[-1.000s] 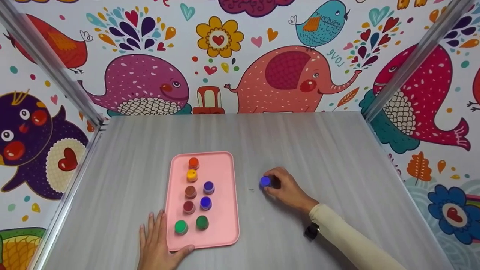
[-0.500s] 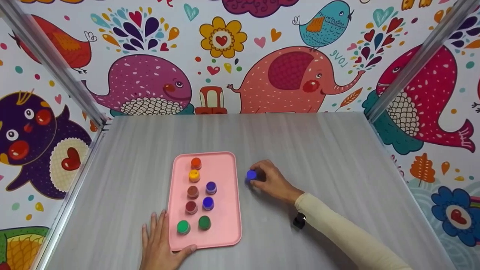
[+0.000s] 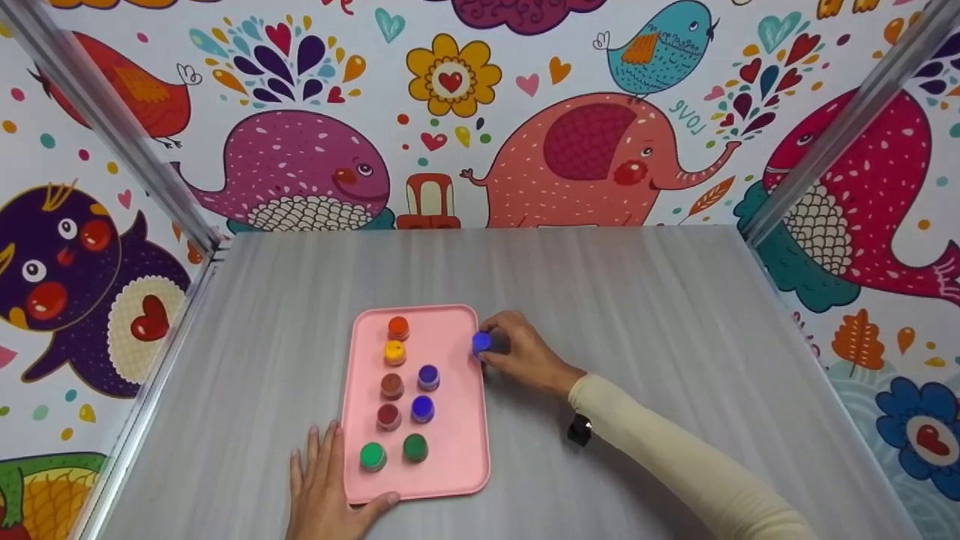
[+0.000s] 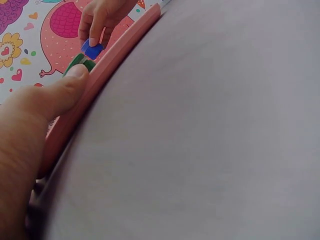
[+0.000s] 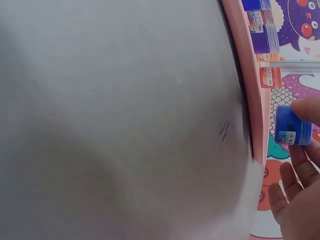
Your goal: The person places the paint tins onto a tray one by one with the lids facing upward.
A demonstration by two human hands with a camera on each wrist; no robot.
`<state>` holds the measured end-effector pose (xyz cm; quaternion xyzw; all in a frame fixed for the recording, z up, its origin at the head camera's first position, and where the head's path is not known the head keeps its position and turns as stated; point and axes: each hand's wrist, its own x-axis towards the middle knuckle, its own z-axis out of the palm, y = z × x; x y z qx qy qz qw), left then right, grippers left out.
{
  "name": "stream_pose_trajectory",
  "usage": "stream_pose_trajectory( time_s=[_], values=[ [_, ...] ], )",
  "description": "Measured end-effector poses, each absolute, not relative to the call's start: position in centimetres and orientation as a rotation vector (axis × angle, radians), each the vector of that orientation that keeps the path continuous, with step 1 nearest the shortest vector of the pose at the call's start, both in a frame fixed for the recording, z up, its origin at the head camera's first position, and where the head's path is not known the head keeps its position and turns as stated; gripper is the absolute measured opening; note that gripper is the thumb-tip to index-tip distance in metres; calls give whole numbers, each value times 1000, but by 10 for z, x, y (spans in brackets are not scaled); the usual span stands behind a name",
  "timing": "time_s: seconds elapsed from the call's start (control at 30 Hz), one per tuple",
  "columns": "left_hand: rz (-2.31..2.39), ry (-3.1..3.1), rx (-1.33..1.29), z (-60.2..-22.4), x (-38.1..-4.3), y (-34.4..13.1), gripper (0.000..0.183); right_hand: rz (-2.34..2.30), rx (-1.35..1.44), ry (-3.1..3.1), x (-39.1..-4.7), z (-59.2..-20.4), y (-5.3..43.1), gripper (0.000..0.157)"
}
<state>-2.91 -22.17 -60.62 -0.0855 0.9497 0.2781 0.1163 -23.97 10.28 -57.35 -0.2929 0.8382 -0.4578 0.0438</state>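
Observation:
In the head view my right hand [image 3: 529, 356] pinches a small blue-lidded paint jar [image 3: 481, 343] between thumb and fingers, over the right rim of a pink tray [image 3: 454, 469]. The right wrist view shows this jar [image 5: 289, 125] with a white label on its side. My left hand [image 3: 321, 484] rests at the tray's front left corner, fingers straight along the side and thumb on the front rim. Other jars stand upright on the tray: orange [image 3: 398, 327], yellow [image 3: 394, 352], brown [image 3: 392, 385], dark red [image 3: 388, 416], two blue-purple [image 3: 428, 376], light green [image 3: 373, 456] and dark green [image 3: 415, 448].
The tray lies on a grey wood-grain table [image 3: 637, 315]. Metal frame posts [image 3: 840, 127] and walls with printed cartoon animals enclose its back and sides. A black device [image 3: 580, 430] sits at my right wrist. Dark scratch-like marks [image 5: 224, 131] show on the table.
My right hand has carried the blue paint jar leftward across the table to the tray's right rim. My left hand and the jars on the tray keep their places.

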Motion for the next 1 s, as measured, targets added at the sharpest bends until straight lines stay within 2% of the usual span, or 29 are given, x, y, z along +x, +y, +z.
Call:
stream_pose_trajectory(
  time_s=[0.23, 1.0],
  values=[
    [841, 2777, -214, -608, -29, -224, 152, -1374, -999, 2534, -247, -577, 84, 36],
    [827, 2761, -230, -607, -30, -223, 153, -1335, -1037, 2460, -251, -591, 41, 35]
  ],
)
